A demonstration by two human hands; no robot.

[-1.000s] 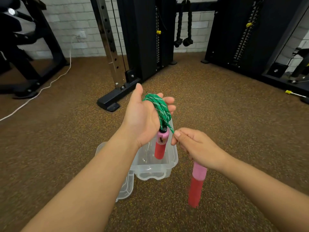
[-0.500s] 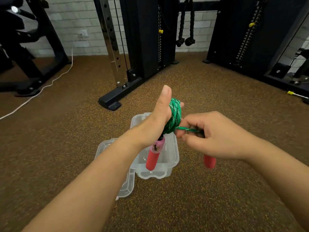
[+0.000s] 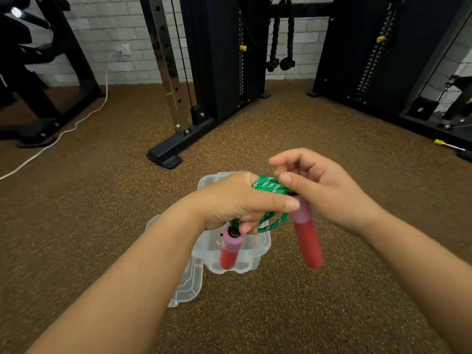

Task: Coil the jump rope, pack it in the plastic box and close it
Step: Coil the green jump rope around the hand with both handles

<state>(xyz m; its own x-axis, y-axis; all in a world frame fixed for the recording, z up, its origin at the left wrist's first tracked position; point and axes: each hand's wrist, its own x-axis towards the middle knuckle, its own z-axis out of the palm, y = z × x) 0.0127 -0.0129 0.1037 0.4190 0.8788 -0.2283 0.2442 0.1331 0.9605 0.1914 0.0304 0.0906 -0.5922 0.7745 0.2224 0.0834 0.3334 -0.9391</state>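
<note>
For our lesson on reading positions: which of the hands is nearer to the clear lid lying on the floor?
Left. The left hand is above and just right of the lid; the right hand is farther right, beyond the box.

Even indoor light, fairly bright, no hard shadows on floor (image 3: 102, 226). Glare: small hot spot upper left of frame on black equipment (image 3: 16, 12); chrome upright (image 3: 166, 72) shines. Wide-angle warp: uprights lean outward twd edges, wall (image 3: 107, 26) lines bow. Motion blur on hands (image 3: 237, 200), esp. right fingertips (image 3: 278, 162) & red handle (image 3: 309, 241). Forearms at bottom soft. Background reasonably sharp. Dark machines lose detail.
</note>
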